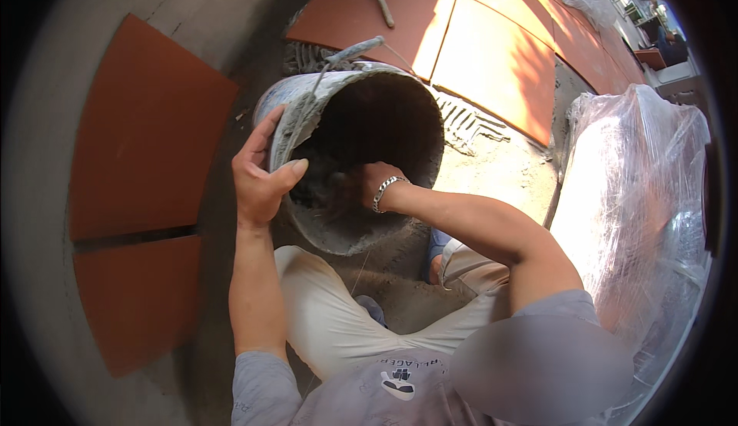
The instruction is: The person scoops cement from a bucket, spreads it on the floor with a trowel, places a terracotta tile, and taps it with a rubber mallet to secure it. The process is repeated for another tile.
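A large mortar-crusted bucket lies tipped on its side between my knees, its mouth turned toward me. My left hand grips the left side of its rim, thumb at the inner edge and fingers along the outer wall. My right hand, with a chain bracelet on the wrist, reaches into the dark mouth. Its fingers look curled, but shadow hides what they hold. Grey mortar coats the inside near that hand. The bucket's wire handle with a pale grip rests over the top.
Orange-red tiles cover the floor ahead, with a mallet lying on them. Ridged mortar borders their near edge. Two loose tiles lie at left. A plastic-wrapped stack stands at right. Other people appear at far right.
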`<state>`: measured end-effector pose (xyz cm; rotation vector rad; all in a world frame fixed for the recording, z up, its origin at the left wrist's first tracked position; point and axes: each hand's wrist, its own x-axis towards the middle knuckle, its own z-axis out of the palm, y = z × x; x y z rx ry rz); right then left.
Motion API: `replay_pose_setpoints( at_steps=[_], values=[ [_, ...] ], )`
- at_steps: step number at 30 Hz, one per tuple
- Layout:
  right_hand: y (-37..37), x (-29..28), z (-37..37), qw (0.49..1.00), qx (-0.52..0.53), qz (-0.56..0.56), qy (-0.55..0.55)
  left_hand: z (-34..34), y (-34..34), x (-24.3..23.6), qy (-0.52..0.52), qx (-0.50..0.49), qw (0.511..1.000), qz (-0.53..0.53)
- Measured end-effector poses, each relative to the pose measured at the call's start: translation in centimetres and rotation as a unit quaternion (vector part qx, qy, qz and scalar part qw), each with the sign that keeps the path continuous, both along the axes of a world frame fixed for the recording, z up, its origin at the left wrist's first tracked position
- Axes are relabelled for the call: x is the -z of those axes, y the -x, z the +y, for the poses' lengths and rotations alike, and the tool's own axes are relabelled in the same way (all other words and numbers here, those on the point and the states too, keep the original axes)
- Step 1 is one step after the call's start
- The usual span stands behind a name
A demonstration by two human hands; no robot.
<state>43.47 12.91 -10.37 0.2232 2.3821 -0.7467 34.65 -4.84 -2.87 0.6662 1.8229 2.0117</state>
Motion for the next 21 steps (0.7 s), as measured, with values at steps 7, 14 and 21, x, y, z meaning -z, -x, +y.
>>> replay_pose_setpoints(
  at_steps=[7, 14, 21],
  values=[
    [-5.2, -5.8, 8.7, 0.997, 0.021, 0.068, 0.024, 0.3, 0.9, 0.0, 0.018, -0.016, 1.0, -0.011],
    [-18.9, -9.6, 17.9, 0.961, 0.138, 0.222, -0.091, 0.4, 3.7, 0.2, 0.021, -0.041, 0.999, -0.008],
    [-26.1, 1.6, 23.3, 0.915, 0.159, 0.105, -0.355, 1.1, 4.5, -0.3, 0.014, -0.068, 0.997, -0.036]
  ],
)
